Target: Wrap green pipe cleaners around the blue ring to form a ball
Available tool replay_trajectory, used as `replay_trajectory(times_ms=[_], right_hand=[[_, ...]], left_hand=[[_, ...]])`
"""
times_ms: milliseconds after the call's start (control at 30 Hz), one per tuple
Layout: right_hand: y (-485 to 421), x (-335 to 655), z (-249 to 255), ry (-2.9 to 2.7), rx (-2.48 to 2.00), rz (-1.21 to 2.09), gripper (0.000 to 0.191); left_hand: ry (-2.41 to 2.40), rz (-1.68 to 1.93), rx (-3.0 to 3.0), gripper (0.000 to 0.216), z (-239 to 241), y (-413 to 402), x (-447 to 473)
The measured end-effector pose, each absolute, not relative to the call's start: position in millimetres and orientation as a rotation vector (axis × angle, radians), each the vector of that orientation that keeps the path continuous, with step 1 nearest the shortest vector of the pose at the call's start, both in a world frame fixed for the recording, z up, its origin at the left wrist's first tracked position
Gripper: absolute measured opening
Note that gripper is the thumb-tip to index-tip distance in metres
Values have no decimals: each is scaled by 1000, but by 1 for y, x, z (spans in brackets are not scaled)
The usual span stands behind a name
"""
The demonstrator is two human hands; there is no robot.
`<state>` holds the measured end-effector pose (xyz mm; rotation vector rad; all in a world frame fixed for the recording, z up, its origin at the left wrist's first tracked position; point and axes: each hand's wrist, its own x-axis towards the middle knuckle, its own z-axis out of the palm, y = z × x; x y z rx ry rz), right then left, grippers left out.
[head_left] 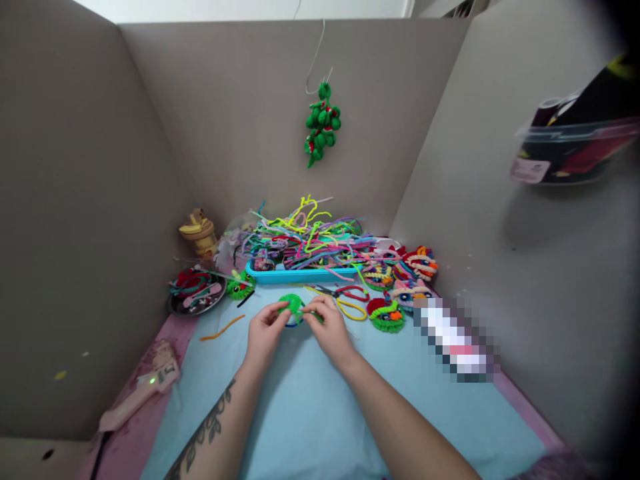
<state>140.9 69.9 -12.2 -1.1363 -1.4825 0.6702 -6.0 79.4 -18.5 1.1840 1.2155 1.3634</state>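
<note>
A small round piece of green fuzzy pipe cleaner [291, 302] is held up between both hands near the middle of the table. My left hand [267, 327] pinches its left edge between thumb and fingers. My right hand [327, 325] pinches a green strand at the disc's right side. Part of a blue ring shows just under the disc; what it belongs to I cannot tell. Beyond my right hand lie scissors with red and yellow handles [354, 310]. An orange pipe cleaner [223, 329] rests left of my left hand.
A blue tray [305, 274] heaped with coloured pipe cleaners stands at the back. Finished fuzzy bird-like faces [386, 315] lie at the right. At the left are a metal bowl [205, 305] and a glue gun [143, 393] with a lit green light. Grey panels enclose three sides.
</note>
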Motion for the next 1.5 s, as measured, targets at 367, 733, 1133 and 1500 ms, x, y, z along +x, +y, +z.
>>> replay_trajectory(times_ms=[367, 733, 1133, 1500], right_hand=[[77, 154, -12, -1519, -1173, 614, 10], [83, 154, -16, -1290, -1240, 895, 17], [82, 146, -22, -1260, -1269, 931, 17], [85, 146, -28, -1290, -1260, 930, 17]], left_hand=[[1100, 1285, 1098, 23, -10, 78, -8], [1274, 1422, 1242, 42, -12, 79, -8], [1143, 1268, 1096, 44, -10, 72, 4], [1062, 1277, 1049, 43, -13, 73, 5]])
